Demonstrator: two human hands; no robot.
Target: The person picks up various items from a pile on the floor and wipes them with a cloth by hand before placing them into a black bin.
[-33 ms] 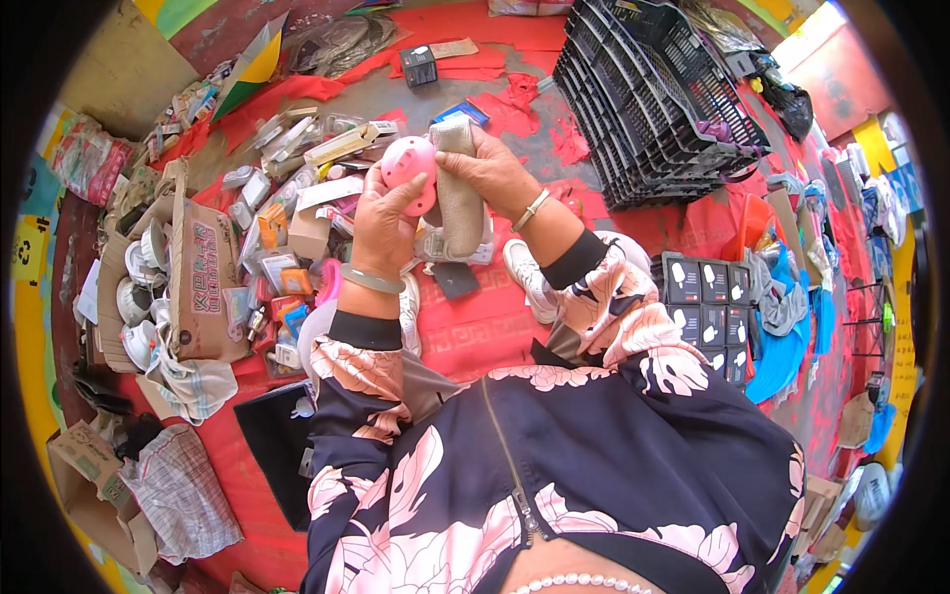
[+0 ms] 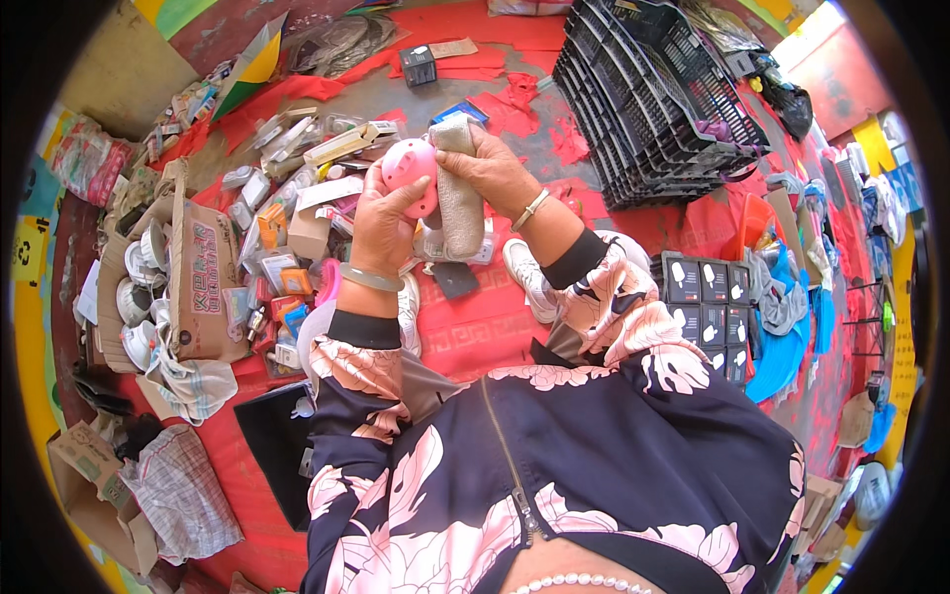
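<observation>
My left hand (image 2: 384,226) is closed on a round pink plastic piece (image 2: 404,163) with small dark holes in its face, the thumb lying across its lower part. Beside it, my right hand (image 2: 495,173) grips a folded beige-grey cloth (image 2: 459,213), which hangs down from the thumb and fingers. The cloth's edge meets or overlaps the right side of the pink piece; whether they press together I cannot tell. Both hands are raised in front of me. My fingers partly hide the pink piece's underside.
A heap of small packaged goods (image 2: 287,218) lies left of my hands. Further left stands a cardboard box (image 2: 206,272) with white bowl-shaped things. Stacked black crates (image 2: 653,109) rise at the far right, and a tray of small black boxes (image 2: 705,312) sits nearer. Red sheeting (image 2: 465,337) covers the floor.
</observation>
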